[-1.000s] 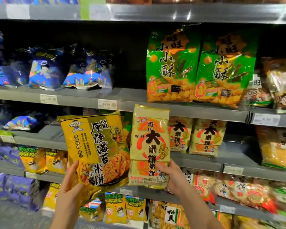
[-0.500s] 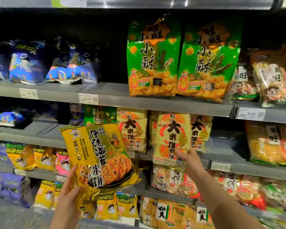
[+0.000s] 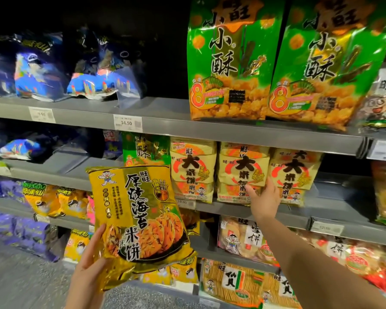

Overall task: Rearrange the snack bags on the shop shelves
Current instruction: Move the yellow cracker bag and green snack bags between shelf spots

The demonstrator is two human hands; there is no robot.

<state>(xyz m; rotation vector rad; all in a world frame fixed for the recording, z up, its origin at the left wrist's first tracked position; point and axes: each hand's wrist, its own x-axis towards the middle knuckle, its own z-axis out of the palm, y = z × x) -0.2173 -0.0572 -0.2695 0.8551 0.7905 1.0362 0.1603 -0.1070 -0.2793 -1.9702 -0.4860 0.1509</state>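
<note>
— Where do we have the yellow seaweed rice cracker bag [image 3: 140, 210] now?

— In our left hand [image 3: 87, 262]. The thumb lies on the front at the lower left corner and the fingers go behind, so this hand clamps it. The bag is upright in the air before the shelves, with its top leaning a little to the left.

— And our right hand [image 3: 263, 199]?

— It is at the middle cream rice cracker pack [image 3: 241, 168], which stands on the grey shelf [image 3: 334, 195] between the left cream pack [image 3: 192, 168] and the right cream pack [image 3: 294, 172]. The thumb is on the front and the fingers go up along its right edge. We cannot tell if it pinches or only steadies.

— Which way should the yellow bag go?

— We judge up and to the left. The bare grey stretch [image 3: 76, 166] lies there, on the side of the left hand and well apart from the right hand. The long axis can remain vertical.
</note>
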